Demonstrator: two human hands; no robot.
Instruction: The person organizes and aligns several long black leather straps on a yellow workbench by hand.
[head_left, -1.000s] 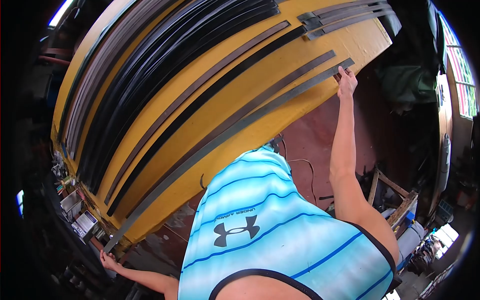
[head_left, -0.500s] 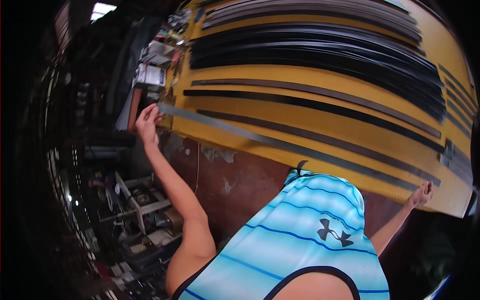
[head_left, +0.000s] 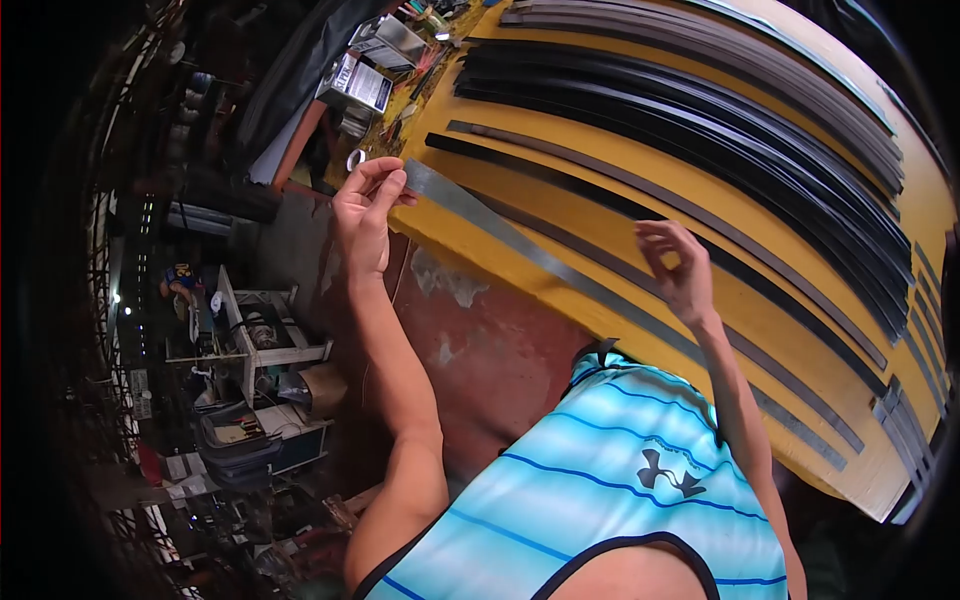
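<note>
My left hand (head_left: 365, 215) pinches the left end of a long, thin grey strip (head_left: 530, 250) between thumb and fingers, beyond the near edge of the yellow table (head_left: 470, 235). The strip runs right along that edge, and my right forearm crosses over part of it. My right hand (head_left: 680, 265) is above the table with fingers curved and a gap by the thumb; I see nothing held in it. Beneath and around it lie a brown strip (head_left: 590, 257), a black strip (head_left: 540, 175) and another brown strip (head_left: 560, 152).
Farther back on the table are a bundle of black strips (head_left: 680, 150) and a stack of grey-brown strips (head_left: 700, 60). Short grey pieces (head_left: 905, 430) lie at the right end. Metal cans (head_left: 362, 85) stand at the left corner. A wooden frame (head_left: 290, 355) is on the floor at left.
My right hand has left the strip's right end and moved left and up over the table. My left hand still holds the strip's left end. The camera view has shifted.
</note>
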